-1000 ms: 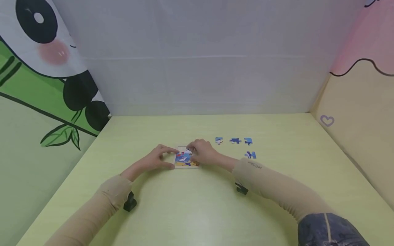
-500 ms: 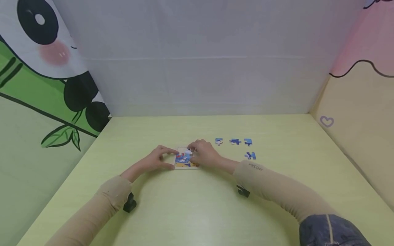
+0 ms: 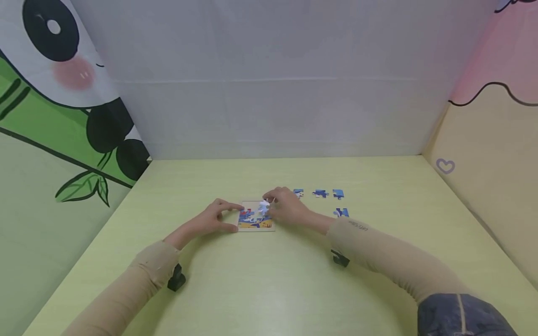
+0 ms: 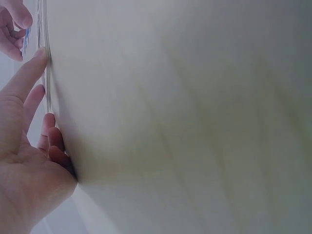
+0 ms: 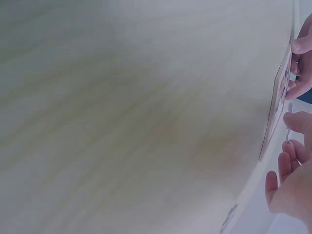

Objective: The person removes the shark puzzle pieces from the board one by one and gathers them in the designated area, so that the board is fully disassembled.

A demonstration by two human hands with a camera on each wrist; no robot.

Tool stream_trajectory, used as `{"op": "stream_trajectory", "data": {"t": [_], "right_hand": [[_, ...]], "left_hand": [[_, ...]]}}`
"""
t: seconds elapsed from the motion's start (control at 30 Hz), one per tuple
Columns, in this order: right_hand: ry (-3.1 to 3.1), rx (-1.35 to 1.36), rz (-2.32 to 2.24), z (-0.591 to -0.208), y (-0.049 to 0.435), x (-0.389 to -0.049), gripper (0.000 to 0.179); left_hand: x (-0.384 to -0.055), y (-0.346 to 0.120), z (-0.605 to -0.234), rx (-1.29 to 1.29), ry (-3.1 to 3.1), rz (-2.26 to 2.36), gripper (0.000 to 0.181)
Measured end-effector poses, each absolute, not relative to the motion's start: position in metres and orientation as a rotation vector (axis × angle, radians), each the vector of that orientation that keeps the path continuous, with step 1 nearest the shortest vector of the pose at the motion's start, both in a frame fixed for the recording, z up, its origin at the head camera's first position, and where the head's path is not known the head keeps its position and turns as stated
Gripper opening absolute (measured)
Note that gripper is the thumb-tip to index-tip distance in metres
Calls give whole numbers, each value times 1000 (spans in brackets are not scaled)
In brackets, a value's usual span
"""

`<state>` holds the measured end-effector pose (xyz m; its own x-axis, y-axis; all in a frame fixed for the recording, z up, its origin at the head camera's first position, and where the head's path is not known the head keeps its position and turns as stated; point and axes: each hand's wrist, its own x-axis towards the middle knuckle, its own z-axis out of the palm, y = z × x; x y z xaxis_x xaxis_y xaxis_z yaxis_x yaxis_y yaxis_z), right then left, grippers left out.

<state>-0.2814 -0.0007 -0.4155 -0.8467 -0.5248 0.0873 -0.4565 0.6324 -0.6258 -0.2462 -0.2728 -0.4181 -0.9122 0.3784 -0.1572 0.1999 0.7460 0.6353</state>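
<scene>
A small square jigsaw tray (image 3: 251, 204) lies on the table, with joined pieces (image 3: 255, 223) of a blue, red and yellow picture filling its lower part. My left hand (image 3: 209, 217) rests at its left side, index fingertip by the upper corner and thumb by the lower one. In the left wrist view the thumb (image 4: 41, 54) touches the tray's edge. Over the tray's right part, my right hand (image 3: 286, 208) pinches a whitish-blue jigsaw piece (image 3: 263, 207) between thumb and fingers, tilted and apart from the others. The right wrist view shows this piece (image 5: 288, 134) edge-on.
Loose jigsaw pieces lie right of the tray: one (image 3: 299, 192) partly behind the right hand, one (image 3: 321, 193) in the middle, one (image 3: 338, 193) farther right, and another (image 3: 341, 212) nearer the right sleeve. A pale curtain (image 3: 269, 116) stands behind the table (image 3: 260, 280).
My right hand has shifted right and slightly up with the jigsaw piece, which now shows more. The tray's lower right corner has come into view. The left hand has stayed still.
</scene>
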Motion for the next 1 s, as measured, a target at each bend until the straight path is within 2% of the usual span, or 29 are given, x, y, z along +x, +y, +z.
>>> {"op": "stream_trajectory", "data": {"t": [0.17, 0.43, 1.0], "right_hand": [[2744, -847, -1019, -415, 12, -284, 47], [2771, -824, -1005, -418, 30, -291, 49], [2792, -814, -982, -417, 55, -293, 47]], "left_hand": [[-244, -272, -417, 469, 2679, 917, 60], [-247, -273, -419, 514, 2684, 929, 47], [-245, -270, -418, 544, 2657, 967, 45]]}}
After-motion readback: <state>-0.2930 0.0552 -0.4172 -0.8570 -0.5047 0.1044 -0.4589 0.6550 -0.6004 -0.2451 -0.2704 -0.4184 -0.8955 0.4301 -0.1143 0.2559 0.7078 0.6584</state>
